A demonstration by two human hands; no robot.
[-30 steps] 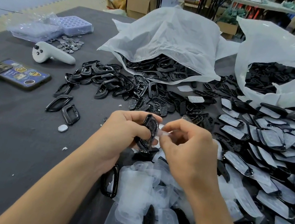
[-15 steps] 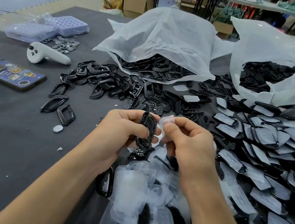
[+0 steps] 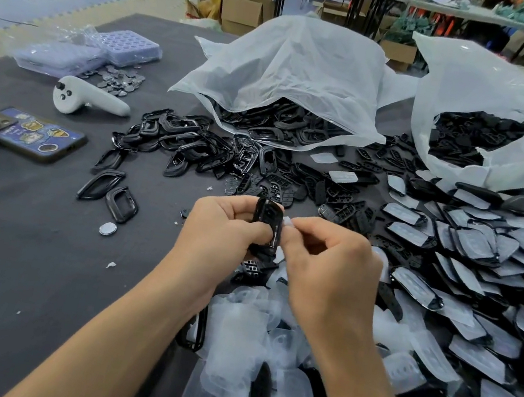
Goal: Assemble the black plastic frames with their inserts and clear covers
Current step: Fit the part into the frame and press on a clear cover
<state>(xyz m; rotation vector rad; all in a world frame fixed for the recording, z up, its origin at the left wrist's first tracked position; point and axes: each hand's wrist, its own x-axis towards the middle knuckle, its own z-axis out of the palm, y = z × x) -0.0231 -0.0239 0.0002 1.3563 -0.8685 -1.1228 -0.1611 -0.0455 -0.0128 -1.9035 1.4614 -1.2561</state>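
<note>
L hand [image 3: 224,226] grips a black frame [image 3: 267,220] upright, fingers curled round it. R hand [image 3: 329,265] pinches a small clear cover [image 3: 288,221] btwn thumb & forefinger, the cover's tip touching the frame's right edge. Both are held just above the grey table [image 3: 20,244].

Rel. to the held frame:
- heap of clear covers [image 3: 247,341] nearer the person, under the wrists
- loose empty frames [image 3: 193,145] beyond & to the left
- frames w/ covers on [image 3: 486,256] spread to the right
- white bag [image 3: 295,75] of black parts straight beyond
- second white bag [image 3: 479,96] beyond-right
- phone [image 3: 32,134] & white controller [image 3: 90,97] well off left
</note>
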